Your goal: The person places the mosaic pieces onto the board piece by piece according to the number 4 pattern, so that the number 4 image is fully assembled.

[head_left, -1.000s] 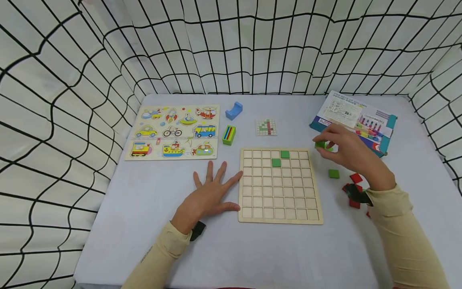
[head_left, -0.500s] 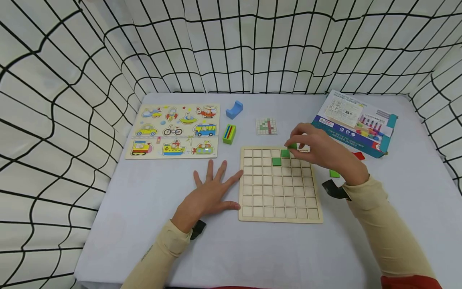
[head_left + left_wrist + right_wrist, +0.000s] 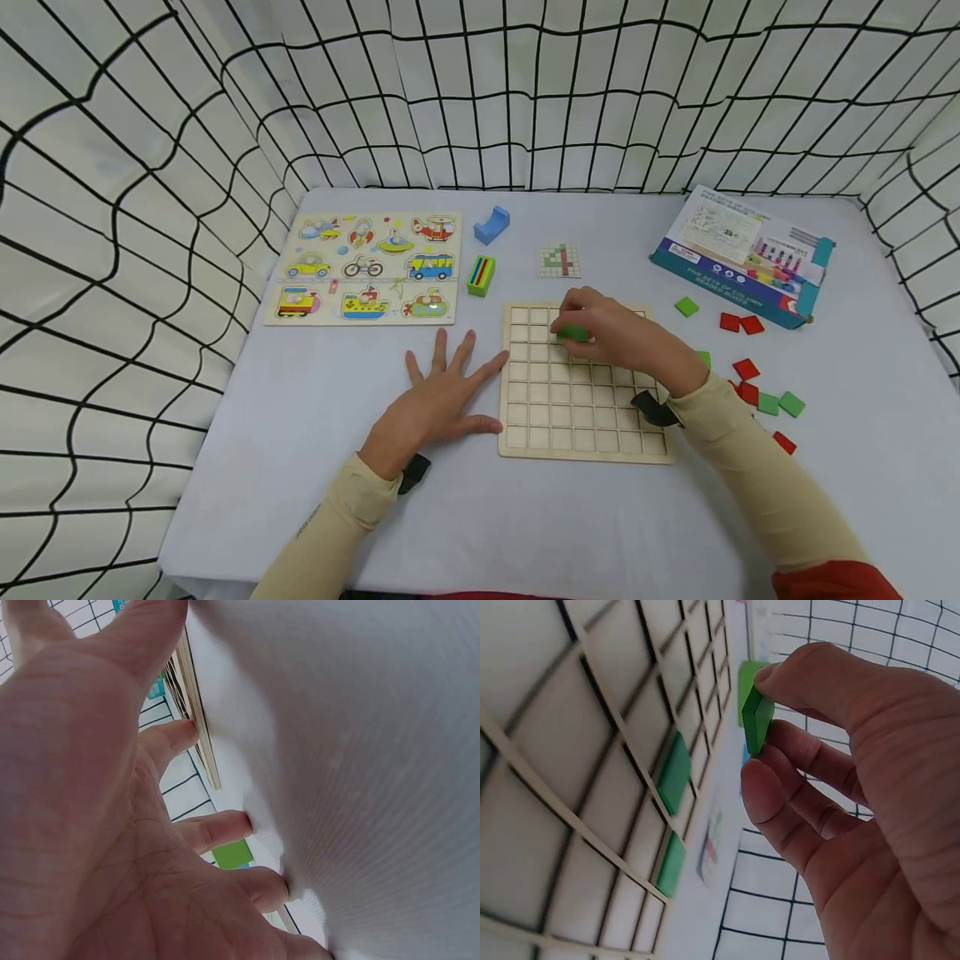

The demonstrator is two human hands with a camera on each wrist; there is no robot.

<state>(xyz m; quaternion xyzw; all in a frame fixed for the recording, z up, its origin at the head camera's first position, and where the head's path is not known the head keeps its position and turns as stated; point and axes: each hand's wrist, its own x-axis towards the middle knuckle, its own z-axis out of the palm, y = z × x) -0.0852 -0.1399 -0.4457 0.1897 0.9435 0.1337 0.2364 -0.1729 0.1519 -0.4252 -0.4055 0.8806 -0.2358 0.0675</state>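
Observation:
My right hand (image 3: 611,329) is over the upper part of a wooden grid board (image 3: 585,457), pinching green square tiles (image 3: 757,720) between thumb and fingers. Held a little off the board, they look like two stacked in the right wrist view. Two more green tiles (image 3: 675,772) sit in neighbouring cells of the board there; in the head view the right hand hides them. My left hand (image 3: 431,408) lies on the white tablecloth with fingers spread, its thumb and index fingertips at the board's left edge.
Loose green tiles (image 3: 791,404) and red tiles (image 3: 746,369) lie right of the board, near a box (image 3: 738,250). Behind it are a small pattern card (image 3: 558,261), a striped green block (image 3: 481,276) and a blue block (image 3: 492,225). A vehicle puzzle (image 3: 363,271) lies left.
My right hand has moved left from beside the box to over the board, carrying green tiles and leaving one green tile on the table near the box. The left hand stays put.

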